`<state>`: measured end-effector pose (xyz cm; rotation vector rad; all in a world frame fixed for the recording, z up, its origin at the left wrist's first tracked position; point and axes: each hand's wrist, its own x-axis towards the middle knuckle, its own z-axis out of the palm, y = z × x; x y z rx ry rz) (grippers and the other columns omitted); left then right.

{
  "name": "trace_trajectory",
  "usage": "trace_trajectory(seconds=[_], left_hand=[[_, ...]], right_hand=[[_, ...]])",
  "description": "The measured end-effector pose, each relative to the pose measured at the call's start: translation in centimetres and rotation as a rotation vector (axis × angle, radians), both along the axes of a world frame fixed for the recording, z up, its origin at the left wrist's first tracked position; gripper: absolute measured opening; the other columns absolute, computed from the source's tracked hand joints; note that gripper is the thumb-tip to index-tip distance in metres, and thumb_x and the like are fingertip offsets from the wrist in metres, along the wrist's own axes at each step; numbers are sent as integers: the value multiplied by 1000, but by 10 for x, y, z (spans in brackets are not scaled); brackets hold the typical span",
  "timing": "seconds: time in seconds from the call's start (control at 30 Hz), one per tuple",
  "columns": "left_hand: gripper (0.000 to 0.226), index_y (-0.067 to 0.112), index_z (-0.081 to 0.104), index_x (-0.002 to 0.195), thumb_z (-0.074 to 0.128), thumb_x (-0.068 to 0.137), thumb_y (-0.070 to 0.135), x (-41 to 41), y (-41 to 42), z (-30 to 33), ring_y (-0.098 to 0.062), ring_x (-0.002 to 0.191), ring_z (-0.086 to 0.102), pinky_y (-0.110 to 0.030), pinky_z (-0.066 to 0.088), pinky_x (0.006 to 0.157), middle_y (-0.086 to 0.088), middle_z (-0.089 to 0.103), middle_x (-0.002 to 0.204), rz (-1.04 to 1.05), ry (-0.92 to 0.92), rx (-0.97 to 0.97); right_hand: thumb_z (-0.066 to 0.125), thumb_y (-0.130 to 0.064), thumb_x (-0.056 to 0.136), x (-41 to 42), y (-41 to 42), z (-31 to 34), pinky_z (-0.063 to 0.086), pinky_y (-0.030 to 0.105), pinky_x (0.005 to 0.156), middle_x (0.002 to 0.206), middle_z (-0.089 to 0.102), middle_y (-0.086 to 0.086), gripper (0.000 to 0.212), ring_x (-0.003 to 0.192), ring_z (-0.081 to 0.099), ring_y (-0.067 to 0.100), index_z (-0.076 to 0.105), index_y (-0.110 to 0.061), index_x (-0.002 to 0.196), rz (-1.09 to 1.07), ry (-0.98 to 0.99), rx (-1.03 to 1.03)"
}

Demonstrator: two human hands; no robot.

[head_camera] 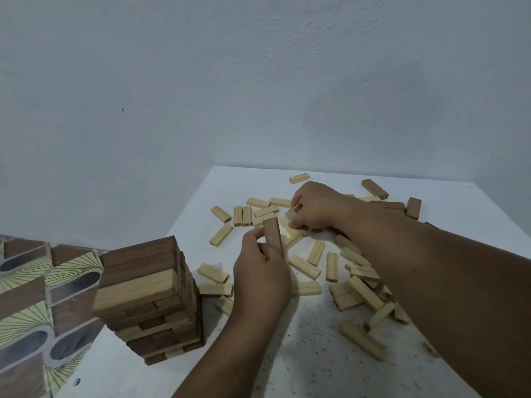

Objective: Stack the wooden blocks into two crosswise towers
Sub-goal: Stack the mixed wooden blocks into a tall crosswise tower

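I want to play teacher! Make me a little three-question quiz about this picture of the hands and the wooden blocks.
1. True or false: the left hand holds a wooden block standing on end.
2. Where is the finished tower? A) at the table's left edge B) against the back wall C) under the right hand
3. Fill in: the loose blocks lie scattered on the white ____.

Key
1. True: fingers and thumb pinch it upright.
2. A: it stands left of the hands, dark and pale blocks in crossed layers.
3. Table. The right hand reaches into the pile there and pinches a pale block.
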<state>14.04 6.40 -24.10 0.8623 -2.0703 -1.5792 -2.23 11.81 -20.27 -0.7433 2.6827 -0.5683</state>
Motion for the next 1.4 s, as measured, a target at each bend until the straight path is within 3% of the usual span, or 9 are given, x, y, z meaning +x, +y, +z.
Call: trace_trajectory(seconds=[0.13,0.2,0.4,0.6,0.77,0.93,1.13,1.23,1.4], left_hand=[[31,26,56,117,32,99,16,-10,0,8,-20,80,64,-39,56,70,-6,67,95,13,38,57],[30,24,56,115,31,100,16,-16,2,14,-17,76,62,-31,50,60,-6,66,95,30,43,90],[22,23,51,111,35,101,35,-44,12,31,-8,73,52,-27,34,59,7,59,83,10,74,183],[47,14,41,111,67,82,39,-92,5,20,-17,92,57,-30,45,67,-1,56,101,-139,-201,-405],[79,17,40,117,85,63,52,-113,6,9,-25,111,51,-41,48,92,-2,57,109,-204,-432,-592],[46,11,38,108,72,77,15,-112,9,13,-19,80,53,-31,45,64,-4,54,93,-233,-234,-508],[39,11,38,111,63,82,6,-106,18,11,-10,77,54,-23,46,62,-1,51,93,-229,82,-284],[32,11,35,109,54,85,2,-109,28,16,-17,80,52,-32,48,67,-4,51,96,-343,101,-385],[14,17,40,91,50,86,7,-113,50,22,-12,66,48,-20,37,54,3,51,80,-621,26,-576]], right_hand=[[79,-23,80,-3,11,-1,45,21,60,94,69,-2,26,84,63,13,74,-12,103,-9,59,-131],[69,-21,89,-7,23,3,41,16,56,89,67,-6,12,75,62,9,72,-16,99,-48,41,-251],[44,-25,95,-20,57,9,58,36,66,85,70,-2,21,73,70,19,64,-17,90,-153,161,-359],[56,-11,88,-27,63,-7,37,8,54,90,59,-11,20,80,62,7,64,-30,88,-85,128,-226],[87,-33,66,-25,63,-18,55,34,70,93,66,-6,31,84,63,16,71,-23,91,46,254,25],[85,-28,69,-23,56,-16,56,33,68,89,67,2,33,79,64,22,66,-16,93,52,366,107],[72,-26,74,-27,83,-6,50,38,66,95,66,16,34,88,62,35,68,-2,97,-135,238,-273],[69,-29,74,-19,118,-4,37,30,58,80,62,11,30,69,54,22,66,-2,88,-272,240,-387],[72,-38,77,-7,171,-9,30,30,52,65,48,5,42,59,43,18,50,-3,69,-365,229,-402]])
